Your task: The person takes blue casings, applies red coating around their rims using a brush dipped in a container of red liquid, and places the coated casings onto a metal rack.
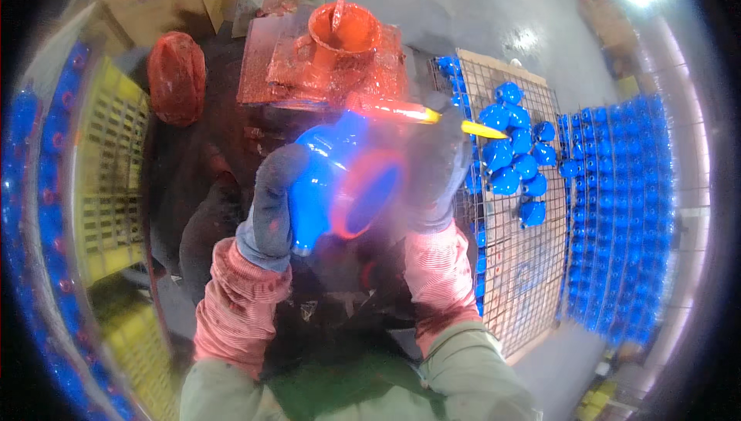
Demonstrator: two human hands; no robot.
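Note:
My left hand (274,189), in a dark grey glove, is closed around the side of a glossy blue vessel (310,197). A red band edges the vessel's round opening, which is tilted toward the right and blurred. My right hand (438,162), gloved too and smeared by motion, grips a paintbrush (486,129) with a yellow handle. The brush lies nearly level, its red-coated end (378,106) pointing left above the vessel. Just beyond stands a red-coated cup (347,49) with a stick (340,4) leaning in it, on a red-smeared board (262,66).
On the right, several small blue round pieces (521,141) lie on a wire rack (525,267). Rows of blue pieces (625,220) stand beyond it. Yellow crates (112,174) and more blue pieces (50,182) line the left. A red bundle (176,77) sits near a cardboard box (158,4).

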